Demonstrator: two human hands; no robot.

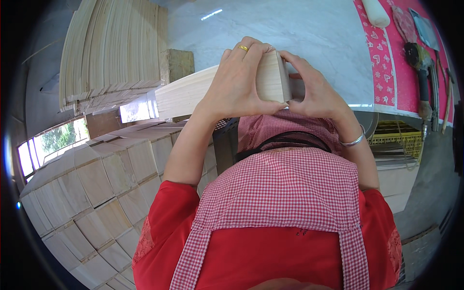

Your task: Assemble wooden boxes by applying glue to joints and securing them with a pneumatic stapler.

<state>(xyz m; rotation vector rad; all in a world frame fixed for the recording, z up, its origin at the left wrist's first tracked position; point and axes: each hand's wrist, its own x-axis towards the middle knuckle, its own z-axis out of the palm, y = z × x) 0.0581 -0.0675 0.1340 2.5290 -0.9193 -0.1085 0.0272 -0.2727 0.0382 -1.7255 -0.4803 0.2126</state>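
Observation:
I hold a long pale wooden plank (181, 96) level in front of my chest, its near end toward me. My left hand (237, 79), with a gold ring on one finger, wraps over the top and left side of that end. My right hand (314, 92), with a silver bangle at the wrist, grips the right side of the same end (270, 77). The plank runs off to the left behind my left hand. Below the hands are my red sleeves and a red-and-white checked apron (280, 188).
Stacked pale wooden blocks (92, 193) fill the lower left. A tall pile of thin boards (113, 48) stands at the upper left. A grey marble-like surface (319, 34) lies ahead, with a pink patterned cloth (386, 67) and hand tools (420, 63) at the right. A yellow crate (403, 135) sits lower right.

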